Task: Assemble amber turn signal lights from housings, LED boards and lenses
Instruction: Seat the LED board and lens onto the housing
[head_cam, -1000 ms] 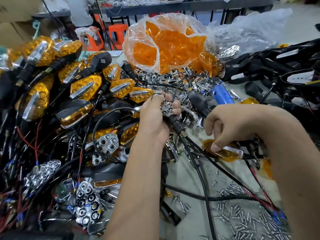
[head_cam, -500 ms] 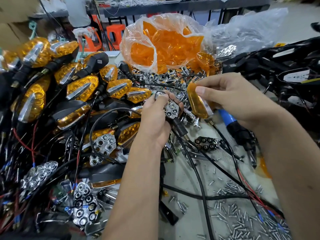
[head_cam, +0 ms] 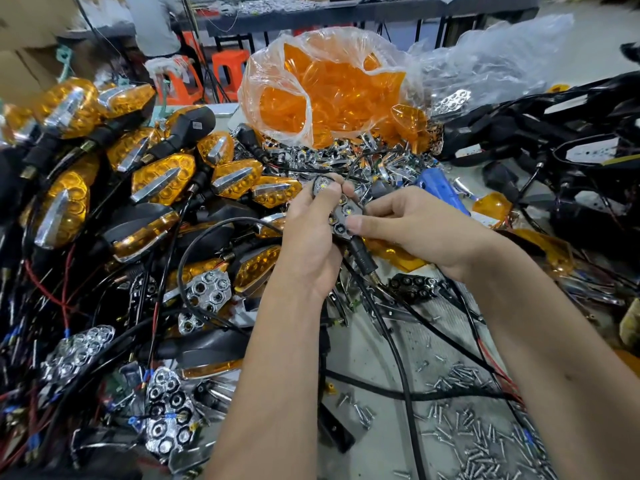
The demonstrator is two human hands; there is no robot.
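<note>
Turn signal lights (head_cam: 162,181), finished with amber lenses and chrome strips, lie heaped over the left half of my bench (head_cam: 374,358), tangled in black and red wires. Behind them at the far middle sits a clear plastic bag (head_cam: 329,88) stuffed with orange lenses. My left hand (head_cam: 311,237) curls around the black housing (head_cam: 341,216) held above the bench's middle, its chrome reflector facing up and small LEDs showing in the cells, its black stalk pointing down toward me. My right hand (head_cam: 412,226) pinches the housing's near end, index fingertip pressing on the reflector. A blue tool (head_cam: 438,187) lies just behind my right hand. Loose screws (head_cam: 485,441) scatter over the bench at the near right.
</note>
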